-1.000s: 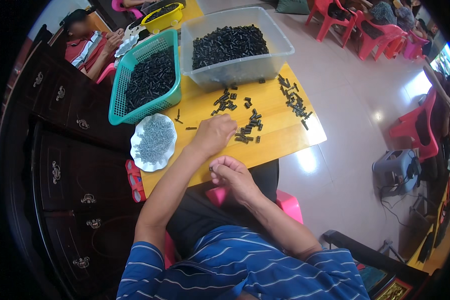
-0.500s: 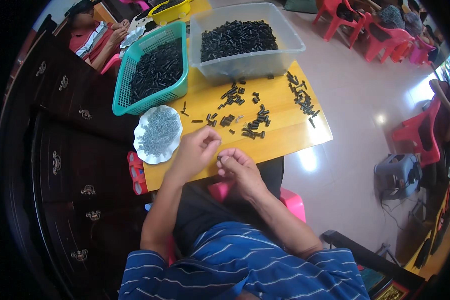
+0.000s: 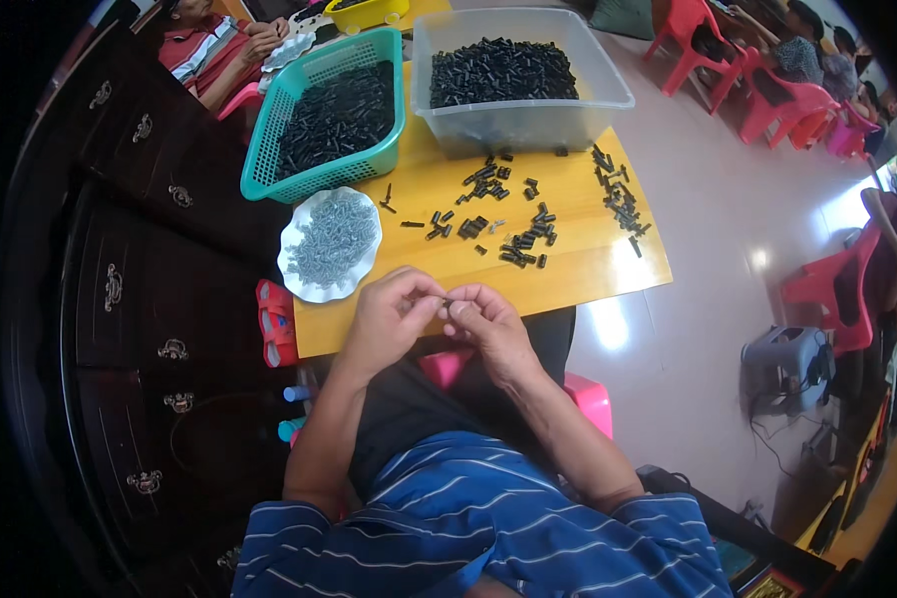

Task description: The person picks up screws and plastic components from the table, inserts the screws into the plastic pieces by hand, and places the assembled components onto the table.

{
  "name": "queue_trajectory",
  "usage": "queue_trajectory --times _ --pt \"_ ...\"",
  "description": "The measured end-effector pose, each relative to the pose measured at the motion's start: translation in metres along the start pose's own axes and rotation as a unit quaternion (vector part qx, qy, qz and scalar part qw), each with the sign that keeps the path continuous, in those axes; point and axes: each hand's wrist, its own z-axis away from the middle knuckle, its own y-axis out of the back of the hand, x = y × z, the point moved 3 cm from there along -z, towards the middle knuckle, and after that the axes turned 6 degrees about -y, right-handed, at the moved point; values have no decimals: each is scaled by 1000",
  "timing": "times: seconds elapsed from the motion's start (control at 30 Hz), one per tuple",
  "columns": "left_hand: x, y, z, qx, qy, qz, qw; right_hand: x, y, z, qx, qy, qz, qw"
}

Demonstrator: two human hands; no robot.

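My left hand (image 3: 391, 317) and my right hand (image 3: 496, 337) meet fingertip to fingertip just off the table's near edge. Pinched in my right fingers is a small dark cylindrical piece (image 3: 448, 303). The thumb and forefinger of my left hand press together at that piece; whatever they hold is too small to make out. Beyond my hands, loose black cylindrical pieces (image 3: 534, 237) lie in scattered groups on the yellow table (image 3: 409, 289). A white scalloped plate (image 3: 287, 261), heaped with small clear or silvery parts (image 3: 334, 237), stands left of them.
A green perforated basket (image 3: 394, 140) and a translucent plastic bin (image 3: 528, 125), both full of black pieces, occupy the table's far side. Dark drawers (image 3: 120, 319) line the left. Another person (image 3: 209, 50) works at the back left. Pink chairs (image 3: 782, 100) stand to the right.
My hands were slightly apart and have come together, the left fingertips now at the dark piece in my right. The whole view has shifted a little.
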Motion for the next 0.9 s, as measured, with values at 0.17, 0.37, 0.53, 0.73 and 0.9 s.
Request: queue_trajectory --times 0.17,0.37,0.53,0.73,0.9 --pt "-13 -1 5 45 9 44 998 0 -1 1 -3 -7 4 1000" --pt "-8 -6 4 38 -23 41 998 -1 0 2 -13 -6 -3 1000" --pt "-11 -7 5 45 -8 59 997 1 0 0 -21 -8 -11 1000" --pt "3 -12 -1 57 -69 -41 995 -1 4 -1 -23 -8 -36 999" --pt "-7 -10 -18 113 -85 -89 986 -4 2 0 -20 -1 -61 998"
